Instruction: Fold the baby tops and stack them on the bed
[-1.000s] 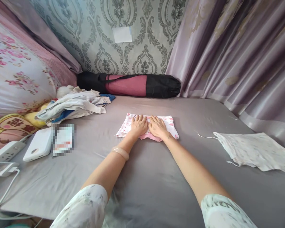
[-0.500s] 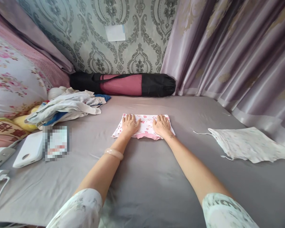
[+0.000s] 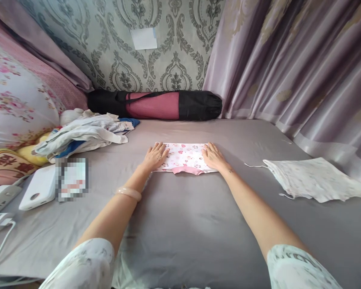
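Observation:
A small white garment [image 3: 185, 155] with a pink and red print lies folded flat on the grey bed sheet [image 3: 195, 216]. A pink edge [image 3: 186, 170] shows along its near side. My left hand [image 3: 155, 155] rests flat over its left end, fingers stretched out. Over the right end lies my right hand [image 3: 213, 156], also palm down with the fingers extended. Neither hand grips the cloth; the ends of the garment are partly hidden beneath them.
Behind, a black and pink rolled mat bag [image 3: 152, 106] lies along the wall. A heap of clothes [image 3: 87, 134] sits at left, near a white power bank [image 3: 39, 188] and a power strip [image 3: 3, 197]. Folded pale cloth [image 3: 317, 180] lies at right.
My hands have slid apart across the garment, the left one outward to the left and the right one outward to the right. More of the printed middle shows between them.

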`<state>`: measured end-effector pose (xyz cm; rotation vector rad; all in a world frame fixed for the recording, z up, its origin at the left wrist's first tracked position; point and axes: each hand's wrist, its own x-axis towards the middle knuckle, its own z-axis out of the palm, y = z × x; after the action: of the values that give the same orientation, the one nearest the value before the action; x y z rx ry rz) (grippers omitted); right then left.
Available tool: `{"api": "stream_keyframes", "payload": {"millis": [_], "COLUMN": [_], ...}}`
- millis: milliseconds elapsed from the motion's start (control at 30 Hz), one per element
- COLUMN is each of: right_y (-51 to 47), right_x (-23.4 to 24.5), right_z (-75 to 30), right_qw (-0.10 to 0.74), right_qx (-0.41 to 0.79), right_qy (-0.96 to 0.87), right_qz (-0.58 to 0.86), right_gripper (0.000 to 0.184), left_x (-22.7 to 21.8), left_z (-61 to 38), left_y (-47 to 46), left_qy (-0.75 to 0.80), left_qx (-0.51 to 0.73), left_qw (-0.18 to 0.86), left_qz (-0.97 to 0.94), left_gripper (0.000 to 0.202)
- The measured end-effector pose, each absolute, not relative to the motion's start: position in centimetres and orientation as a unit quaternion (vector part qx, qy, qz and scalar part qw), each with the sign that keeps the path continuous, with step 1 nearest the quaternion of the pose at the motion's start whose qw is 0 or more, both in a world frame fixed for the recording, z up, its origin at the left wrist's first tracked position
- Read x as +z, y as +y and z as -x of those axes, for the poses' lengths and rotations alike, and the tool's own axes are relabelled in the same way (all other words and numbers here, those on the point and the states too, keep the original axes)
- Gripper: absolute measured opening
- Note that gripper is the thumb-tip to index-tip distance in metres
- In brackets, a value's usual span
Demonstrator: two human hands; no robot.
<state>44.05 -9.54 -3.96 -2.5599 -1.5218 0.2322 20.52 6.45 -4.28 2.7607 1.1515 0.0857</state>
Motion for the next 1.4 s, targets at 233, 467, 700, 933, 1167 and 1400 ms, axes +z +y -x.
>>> {"api": "stream_keyframes", "payload": {"millis": [233,467,700,933,1167,1400], "right_y": [-9.6,-9.4,-9.5,-9.5,-9.4,-9.7], "right_x": [-3.3,-2.0,-4.0,-4.2,-2.5,-2.1], "right_z": [-43.5,-38.2,-35.8,-35.7,-37.2,-41.2], "right_qw": [0.056,0.088,0.103,0.104,0.09,0.08], "right_qx": [0.049,-0.018,-0.013,-0.022,0.063,0.005], "right_qy": [-0.509,-0.544,-0.566,-0.561,-0.573,-0.513], "right_qz": [0.857,0.834,0.818,0.821,0.812,0.855], "right_gripper": [0.059,0.058,0.055,0.054,0.055,0.06], "left_x": [-3.2,-2.2,-3.9,-4.4,-3.6,-3.6], "left_z": [-20.7,-23.6,-24.4,-24.5,-23.8,-22.1], "left_y": [6.1,-0.2,-2.9,-2.9,-2.5,-0.3], "left_qy": [0.385,0.377,0.361,0.367,0.368,0.433], "left_qx": [0.001,0.076,0.062,0.086,0.102,0.147], "left_qw": [0.058,0.006,0.041,0.017,0.052,0.016], "left_qz": [-0.921,-0.923,-0.93,-0.926,-0.923,-0.889], "left_gripper": [0.058,0.056,0.057,0.056,0.057,0.057]}}
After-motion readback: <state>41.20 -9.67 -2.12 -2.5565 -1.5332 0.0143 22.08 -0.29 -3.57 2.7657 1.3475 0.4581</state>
